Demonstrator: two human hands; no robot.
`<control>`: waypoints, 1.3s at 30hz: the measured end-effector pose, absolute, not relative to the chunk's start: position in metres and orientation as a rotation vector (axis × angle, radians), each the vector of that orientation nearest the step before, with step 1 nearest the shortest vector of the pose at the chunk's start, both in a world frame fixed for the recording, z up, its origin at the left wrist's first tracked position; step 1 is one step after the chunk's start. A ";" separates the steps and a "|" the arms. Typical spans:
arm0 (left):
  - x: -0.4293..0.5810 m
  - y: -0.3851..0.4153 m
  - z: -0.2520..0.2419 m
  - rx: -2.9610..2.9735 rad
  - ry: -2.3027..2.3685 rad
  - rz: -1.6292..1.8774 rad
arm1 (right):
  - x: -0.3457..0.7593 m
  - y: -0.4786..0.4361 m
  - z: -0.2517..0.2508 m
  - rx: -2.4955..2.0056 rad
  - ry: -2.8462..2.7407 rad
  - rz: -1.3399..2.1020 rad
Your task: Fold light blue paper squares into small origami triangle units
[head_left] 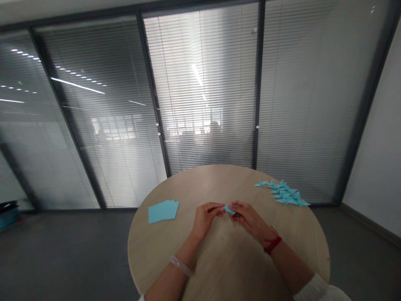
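A small folded piece of light-blue paper [229, 210] is held between my two hands over the middle of the round table. My left hand [206, 215] pinches its left edge, fingers pressed together. On the other side my right hand [247, 215] grips it with the thumb on top and the fingers beneath, hiding part of the paper. Several folded blue paper cranes [285, 193] lie in a cluster at the right of the table. To the left rests a loose stack of flat blue paper sheets [163, 211].
The round wooden table [219, 267] has its far edge near a glass partition with blinds [203, 83]. A white wall [379, 146] stands at the right. On the dark floor at far left is a blue-and-black object [8, 214], partly cut off.
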State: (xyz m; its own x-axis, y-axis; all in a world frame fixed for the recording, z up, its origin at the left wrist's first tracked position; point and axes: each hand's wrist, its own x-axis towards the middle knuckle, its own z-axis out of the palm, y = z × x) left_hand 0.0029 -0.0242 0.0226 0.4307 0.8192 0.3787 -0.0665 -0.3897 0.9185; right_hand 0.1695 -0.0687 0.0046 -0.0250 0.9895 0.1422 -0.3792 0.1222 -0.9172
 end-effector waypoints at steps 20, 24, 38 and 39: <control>-0.004 -0.023 0.032 1.751 0.776 1.335 | 0.164 -0.076 0.017 -1.079 -1.502 0.502; -0.002 -0.027 0.034 1.785 0.755 1.307 | 0.164 -0.072 0.010 -1.146 -1.505 0.392; -0.003 -0.029 0.035 1.881 0.808 1.378 | 0.164 -0.075 0.014 -1.120 -1.443 0.441; -0.004 -0.029 0.035 1.892 0.812 1.384 | 0.164 -0.075 0.014 -1.099 -1.439 0.442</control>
State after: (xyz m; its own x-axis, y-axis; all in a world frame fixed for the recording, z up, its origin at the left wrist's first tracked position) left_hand -0.0036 -0.0289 0.0347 0.2510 0.7890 0.5607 0.1040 -0.5979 0.7948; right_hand 0.1641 -0.0750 0.0144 0.1592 0.8138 0.5589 0.3598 0.4794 -0.8005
